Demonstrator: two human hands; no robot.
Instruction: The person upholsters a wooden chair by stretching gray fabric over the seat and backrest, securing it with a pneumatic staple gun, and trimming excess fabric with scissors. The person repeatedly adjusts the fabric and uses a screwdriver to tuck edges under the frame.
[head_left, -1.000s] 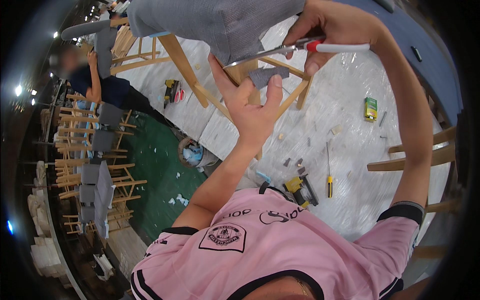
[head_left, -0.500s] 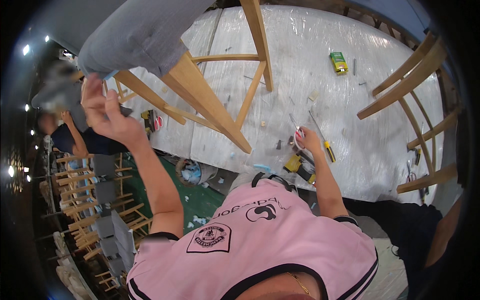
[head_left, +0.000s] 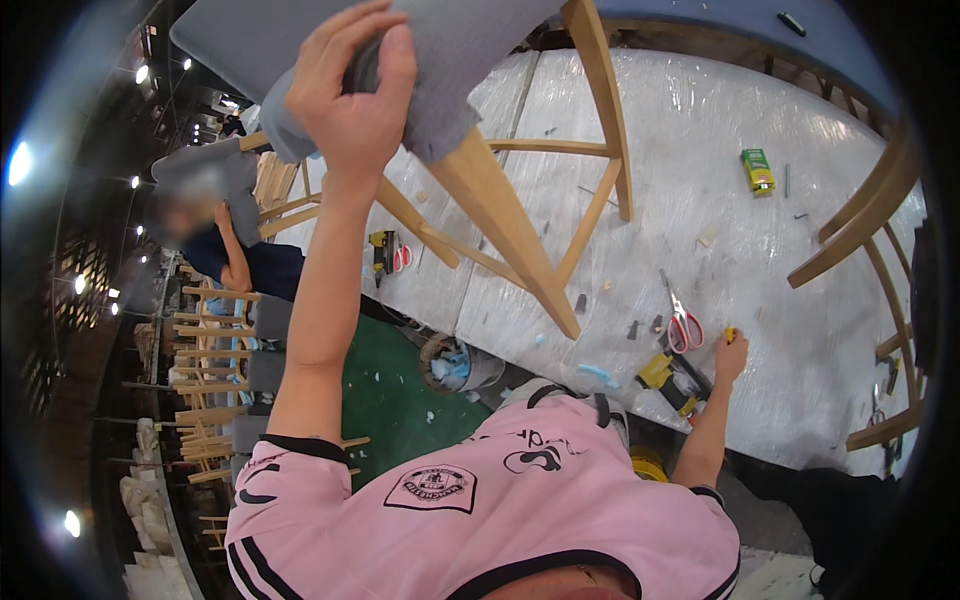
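My left hand is raised at the top left, fingers clamped over the edge of a grey upholstered chair seat. The chair lies tipped on the plastic-covered table, its light wooden legs pointing down and right. My right hand reaches down to the table's near edge, fingers curled on a small yellow-handled tool. Red-handled scissors lie just left of that hand, and a yellow and black stapler-like tool lies below them.
A green box lies at the far right of the table. Bent wooden chair parts rest at the right edge. A person in dark blue works at the left beside stacked chair frames. A bucket stands on the green floor.
My right hand put the red scissors down on the table and moved right onto the yellow-handled tool. My left hand shifted from an open palm to gripping the grey seat's edge.
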